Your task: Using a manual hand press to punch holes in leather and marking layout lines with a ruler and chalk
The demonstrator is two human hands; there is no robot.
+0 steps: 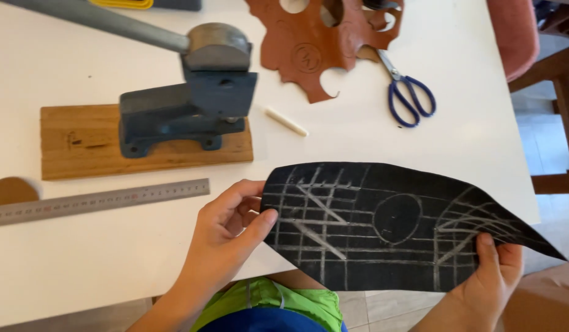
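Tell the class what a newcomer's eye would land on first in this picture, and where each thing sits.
First comes the black sheet marked with chalk lines and a circle, held up at the table's near edge by the left hand and the right hand. Behind it, the blue-grey lever press stands on a wooden board. At the far side lies brown leather with round holes, blue-handled scissors beside it.
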